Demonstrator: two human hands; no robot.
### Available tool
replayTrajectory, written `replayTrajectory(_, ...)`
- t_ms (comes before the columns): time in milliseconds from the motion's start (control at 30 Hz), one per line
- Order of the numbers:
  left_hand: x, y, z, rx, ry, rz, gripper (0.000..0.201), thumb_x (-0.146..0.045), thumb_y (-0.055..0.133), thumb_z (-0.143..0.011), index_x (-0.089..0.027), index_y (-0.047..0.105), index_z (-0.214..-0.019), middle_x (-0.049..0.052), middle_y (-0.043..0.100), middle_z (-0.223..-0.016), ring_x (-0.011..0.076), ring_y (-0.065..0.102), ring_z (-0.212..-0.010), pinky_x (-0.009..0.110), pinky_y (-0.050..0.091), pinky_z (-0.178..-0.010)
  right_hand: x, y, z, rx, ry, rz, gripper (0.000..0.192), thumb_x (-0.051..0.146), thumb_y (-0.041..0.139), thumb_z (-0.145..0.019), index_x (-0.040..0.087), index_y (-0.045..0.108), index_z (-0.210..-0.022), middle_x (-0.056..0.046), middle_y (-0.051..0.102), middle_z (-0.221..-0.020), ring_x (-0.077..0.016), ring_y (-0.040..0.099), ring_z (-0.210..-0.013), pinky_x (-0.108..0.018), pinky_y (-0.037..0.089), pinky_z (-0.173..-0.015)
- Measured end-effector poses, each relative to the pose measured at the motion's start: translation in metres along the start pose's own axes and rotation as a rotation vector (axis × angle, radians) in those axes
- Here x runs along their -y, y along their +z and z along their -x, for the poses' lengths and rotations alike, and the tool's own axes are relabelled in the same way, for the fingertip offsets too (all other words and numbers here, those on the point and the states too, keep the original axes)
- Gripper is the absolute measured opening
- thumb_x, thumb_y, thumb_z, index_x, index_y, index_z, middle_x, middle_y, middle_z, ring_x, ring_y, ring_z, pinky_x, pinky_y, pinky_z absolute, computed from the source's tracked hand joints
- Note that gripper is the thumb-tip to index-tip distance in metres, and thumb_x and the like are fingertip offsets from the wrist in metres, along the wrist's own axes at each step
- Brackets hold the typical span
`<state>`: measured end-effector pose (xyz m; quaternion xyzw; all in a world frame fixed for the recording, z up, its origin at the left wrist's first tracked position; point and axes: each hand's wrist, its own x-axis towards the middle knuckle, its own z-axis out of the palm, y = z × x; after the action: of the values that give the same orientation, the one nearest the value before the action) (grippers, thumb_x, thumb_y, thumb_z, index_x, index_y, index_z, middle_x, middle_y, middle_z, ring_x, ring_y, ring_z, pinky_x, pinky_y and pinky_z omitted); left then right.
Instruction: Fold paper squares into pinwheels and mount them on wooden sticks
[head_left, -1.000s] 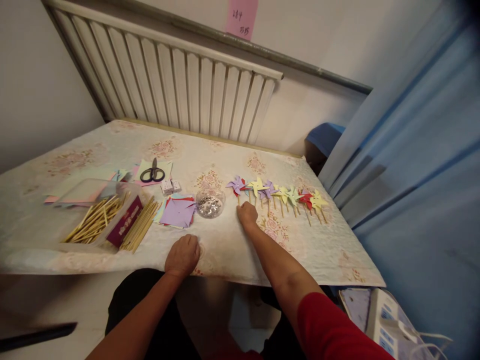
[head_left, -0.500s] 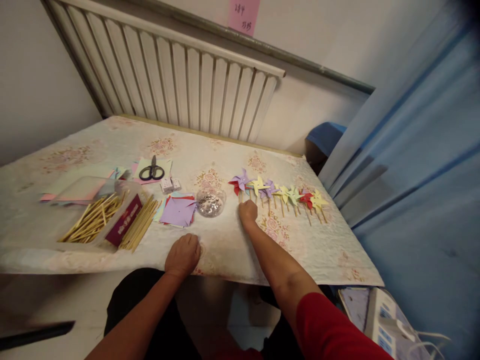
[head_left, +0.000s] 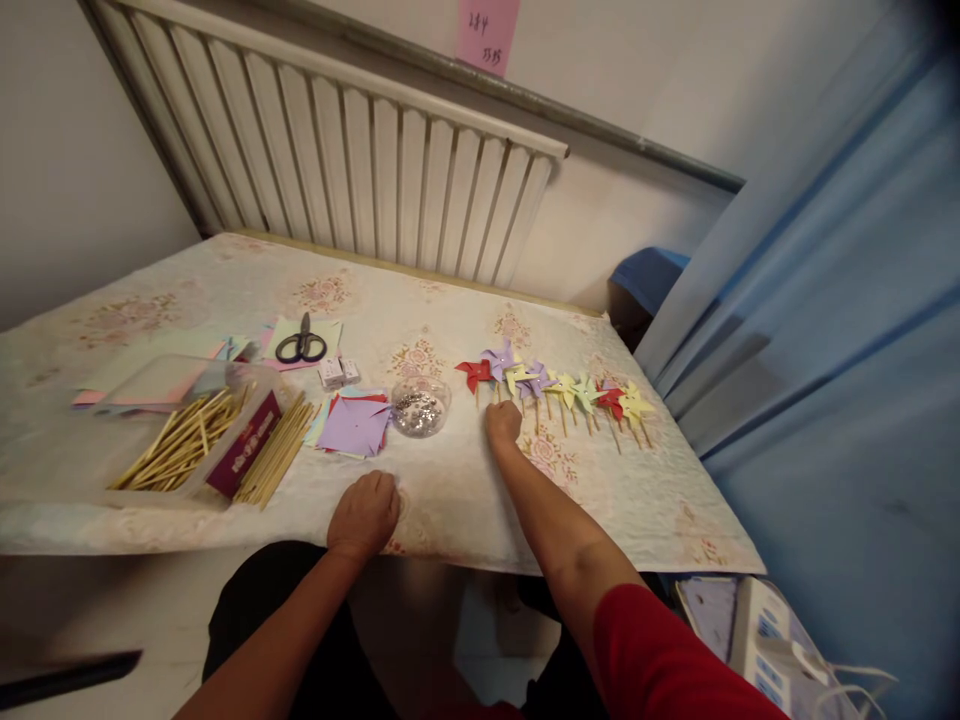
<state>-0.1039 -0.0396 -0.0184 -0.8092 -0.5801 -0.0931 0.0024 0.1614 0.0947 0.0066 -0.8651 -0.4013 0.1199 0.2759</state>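
Head view: our right hand (head_left: 502, 422) pinches the purple paper pinwheel (head_left: 501, 357) by its stick, lining it into the row; our left hand (head_left: 364, 512) rests curled on the floral tablecloth (head_left: 450, 490).

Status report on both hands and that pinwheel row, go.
Right hand closed on the purple pinwheel stick, at the row's left end. Left hand fisted on the table edge, holding nothing visible. Nothing obstructing.

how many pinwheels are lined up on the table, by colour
Some overlap, so this is a best count.
red pinwheels: 2
purple pinwheels: 2
yellow pinwheels: 2
light green pinwheels: 2
Total: 8
The right hand is at the purple one's stick.
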Motion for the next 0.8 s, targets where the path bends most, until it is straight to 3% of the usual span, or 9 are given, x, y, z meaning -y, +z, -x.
replayTrajectory(233,0.000,0.000,-0.001,0.010,-0.005,0.015,0.023,-0.023,0.039,-0.094,-0.016,0.060,-0.088,0.011,0.061,-0.090,0.0244,0.055,-0.088,0.038,0.038,-0.078,0.012,0.005,0.005,0.093,0.029,0.000,0.022,0.021,0.052,-0.084,0.015,0.072,-0.094,-0.015,0.072,-0.098,-0.0283,0.069,-0.096,-0.033,0.053,-0.077)
replayTrajectory(800,0.001,0.003,0.000,-0.071,0.024,-0.017,0.021,-0.022,0.040,-0.094,-0.018,0.059,-0.084,0.010,0.059,-0.085,0.0248,0.055,-0.085,0.038,0.038,-0.076,0.018,0.003,-0.002,0.196,0.040,0.072,0.030,0.020,0.056,-0.082,0.011,0.072,-0.106,-0.020,0.071,-0.109,-0.0319,0.068,-0.105,-0.035,0.055,-0.079)
